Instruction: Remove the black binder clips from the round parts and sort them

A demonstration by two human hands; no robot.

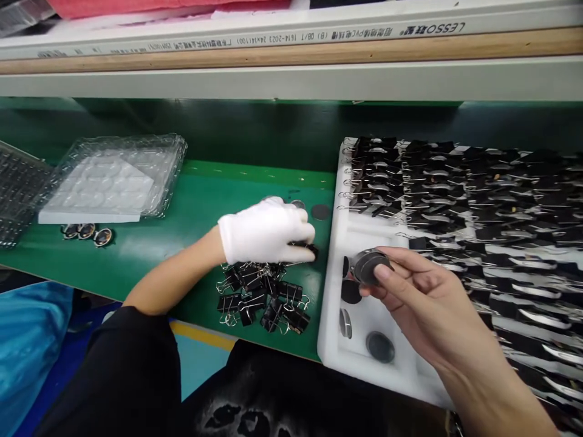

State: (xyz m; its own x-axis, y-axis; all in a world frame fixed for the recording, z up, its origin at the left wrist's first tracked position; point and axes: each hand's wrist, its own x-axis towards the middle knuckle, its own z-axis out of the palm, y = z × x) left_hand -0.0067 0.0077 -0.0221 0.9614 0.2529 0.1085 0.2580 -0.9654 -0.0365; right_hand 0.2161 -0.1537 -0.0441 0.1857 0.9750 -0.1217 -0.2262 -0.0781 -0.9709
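My right hand [419, 297], bare, pinches a round metal-rimmed piece with a dark disc [370, 267] between thumb and fingers, above the front left of the white tray [330, 285]. My left hand [268, 230], in a white glove, is closed at the far edge of a pile of black binder clips [264, 297] on the green table. Between its thumb and fingers shows a black binder clip [311, 249], partly hidden. Just beyond the glove lie a dark disc [320, 212] and a partly covered round piece [297, 204]. Inside the tray lie another disc [380, 346] and a metal ring [345, 323].
Rows of clipped pieces [437, 188] fill the back and right of the white tray. Clear plastic trays [168, 158] with a white sheet lie at the left, several small round pieces [104, 237] before them. A shelf edge [291, 82] crosses above the table.
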